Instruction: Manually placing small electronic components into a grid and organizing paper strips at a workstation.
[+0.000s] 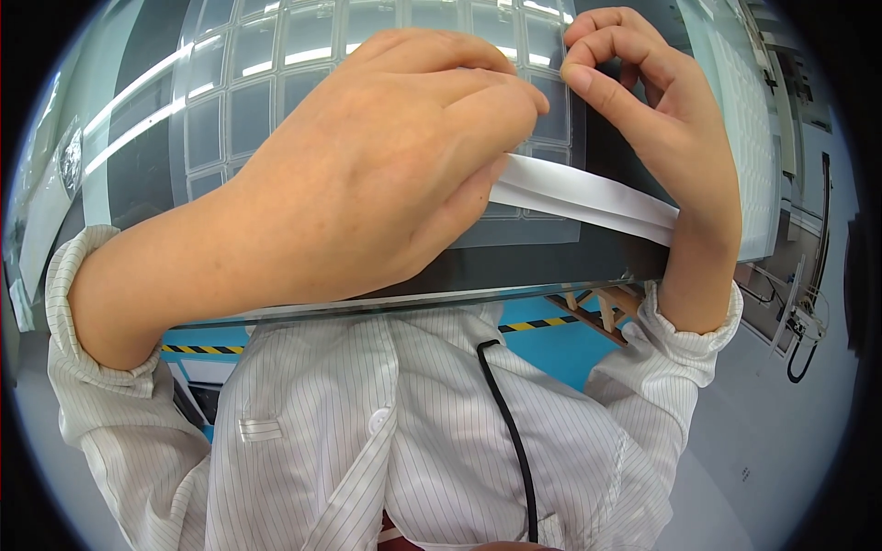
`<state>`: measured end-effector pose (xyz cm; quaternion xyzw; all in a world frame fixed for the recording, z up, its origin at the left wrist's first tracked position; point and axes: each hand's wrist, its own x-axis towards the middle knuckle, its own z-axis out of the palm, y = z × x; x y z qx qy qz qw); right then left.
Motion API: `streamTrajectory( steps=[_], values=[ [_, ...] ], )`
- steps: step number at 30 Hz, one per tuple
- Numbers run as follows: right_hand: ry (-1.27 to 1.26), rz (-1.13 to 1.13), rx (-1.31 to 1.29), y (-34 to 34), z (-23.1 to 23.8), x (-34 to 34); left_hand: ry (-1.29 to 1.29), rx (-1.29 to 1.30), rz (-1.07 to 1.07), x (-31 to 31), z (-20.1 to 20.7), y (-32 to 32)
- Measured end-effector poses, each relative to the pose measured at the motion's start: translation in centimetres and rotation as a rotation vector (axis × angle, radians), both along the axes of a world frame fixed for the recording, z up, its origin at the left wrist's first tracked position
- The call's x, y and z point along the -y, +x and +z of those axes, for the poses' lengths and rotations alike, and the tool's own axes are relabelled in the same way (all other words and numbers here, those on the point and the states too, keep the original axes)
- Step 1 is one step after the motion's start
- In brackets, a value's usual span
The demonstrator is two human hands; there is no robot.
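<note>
My left hand [404, 156] reaches across the middle with its fingers curled closed. A folded white strip [588, 197] comes out from under its thumb, and the strip's end is hidden there. The strip runs right and slightly nearer, passing behind my right wrist. My right hand [657, 101] is at the upper right, thumb and fingertips pinched together at the edge of a clear plastic sheet [204, 133] with rectangular cells. Whatever is in that pinch is too small to make out. The celled sheet lies flat beneath both hands, partly covered by the left one.
The glass-topped table [441, 298] has its near edge just in front of my body. A crinkled clear plastic bag [69, 156] lies at the far left, and white bubbled sheeting [749, 138] at the right. A wooden frame [602, 308] stands below the edge.
</note>
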<state>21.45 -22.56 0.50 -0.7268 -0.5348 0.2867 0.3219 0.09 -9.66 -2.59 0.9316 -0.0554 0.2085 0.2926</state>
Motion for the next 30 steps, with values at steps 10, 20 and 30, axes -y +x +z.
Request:
streamTrajectory(
  steps=[10,20,30],
  values=[
    [0.236,0.119,-0.235,-0.6,-1.6,-0.9,-0.009,0.087,-0.015,0.0,-0.8,0.8],
    [0.949,0.58,-0.745,1.2,-6.7,-3.5,0.08,0.277,-0.108,-0.4,-1.6,2.2],
    [0.894,0.557,-0.825,1.0,-5.7,-2.2,0.179,0.475,-0.185,-1.2,-3.1,2.8]
  ],
)
